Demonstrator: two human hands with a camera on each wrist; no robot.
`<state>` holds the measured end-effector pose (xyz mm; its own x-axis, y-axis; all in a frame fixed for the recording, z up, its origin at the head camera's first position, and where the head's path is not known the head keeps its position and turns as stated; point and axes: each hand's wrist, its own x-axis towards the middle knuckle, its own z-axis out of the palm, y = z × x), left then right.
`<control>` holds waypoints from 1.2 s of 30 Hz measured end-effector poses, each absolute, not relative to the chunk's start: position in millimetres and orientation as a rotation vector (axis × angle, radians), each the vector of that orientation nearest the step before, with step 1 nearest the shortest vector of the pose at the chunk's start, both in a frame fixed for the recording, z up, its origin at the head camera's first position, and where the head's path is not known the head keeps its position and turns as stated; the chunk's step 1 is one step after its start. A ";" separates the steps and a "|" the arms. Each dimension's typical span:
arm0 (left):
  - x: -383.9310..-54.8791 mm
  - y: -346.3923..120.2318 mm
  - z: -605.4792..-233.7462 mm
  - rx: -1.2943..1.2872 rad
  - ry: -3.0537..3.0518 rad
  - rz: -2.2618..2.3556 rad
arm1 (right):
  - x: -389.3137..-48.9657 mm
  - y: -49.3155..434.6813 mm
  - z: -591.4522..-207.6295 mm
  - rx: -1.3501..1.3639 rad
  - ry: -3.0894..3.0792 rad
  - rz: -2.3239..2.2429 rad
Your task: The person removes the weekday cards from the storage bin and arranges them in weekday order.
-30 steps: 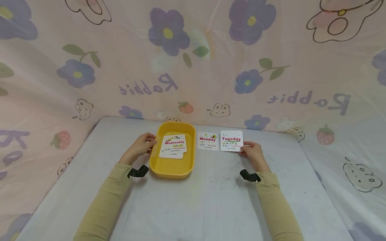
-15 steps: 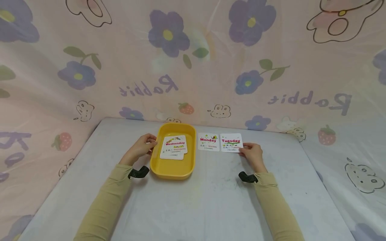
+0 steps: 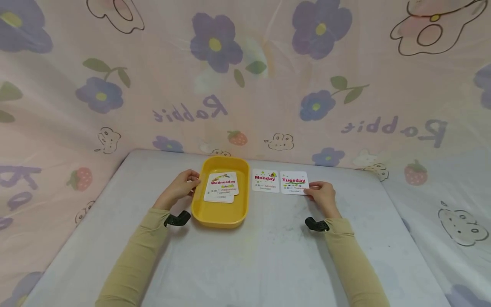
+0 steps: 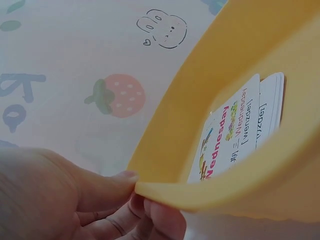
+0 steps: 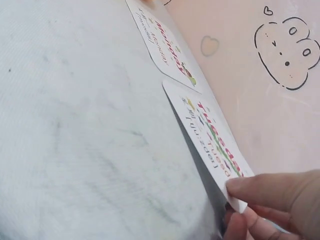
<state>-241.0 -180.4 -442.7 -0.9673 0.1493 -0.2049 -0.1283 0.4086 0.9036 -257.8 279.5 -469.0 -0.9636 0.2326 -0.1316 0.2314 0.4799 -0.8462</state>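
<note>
The left hand (image 3: pixel 178 189) pinches the left rim of a yellow tray (image 3: pixel 220 216), thumb above the rim and fingers beneath it in the left wrist view. Inside the tray lies a small stack of cards, with a Wednesday card (image 3: pixel 222 184) on top, partly covering those below. By its lower right corner, the right hand (image 3: pixel 323 197) pinches a Tuesday card (image 3: pixel 294 183). That card's near edge is tilted up off the table in the right wrist view, a shadow under it. A Monday card (image 3: pixel 265 181) lies flat between the tray and the Tuesday card.
All of this is on a pale table (image 3: pixel 261 264), toward its far edge. A printed curtain (image 3: pixel 253 115) with flowers and rabbits rises directly behind the table and along its sides. Each wrist carries a black camera mount (image 3: pixel 178 218).
The Tuesday card has come down slightly beside the Monday card, with the right hand still holding its corner. The left hand keeps its hold on the tray.
</note>
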 end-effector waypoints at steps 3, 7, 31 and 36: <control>-240.1 -180.8 -442.0 0.037 2.410 1.590 | -257.2 280.4 -468.7 -0.408 -2.712 1.538; -239.7 -181.0 -442.3 0.040 2.399 1.600 | -258.4 282.0 -471.6 -0.399 -2.723 1.514; -237.5 -181.1 -438.7 0.000 2.404 1.571 | -260.6 279.7 -463.7 -0.473 -2.804 1.508; -238.3 -180.4 -436.9 0.005 2.403 1.577 | -262.4 280.2 -461.3 -0.480 -2.821 1.522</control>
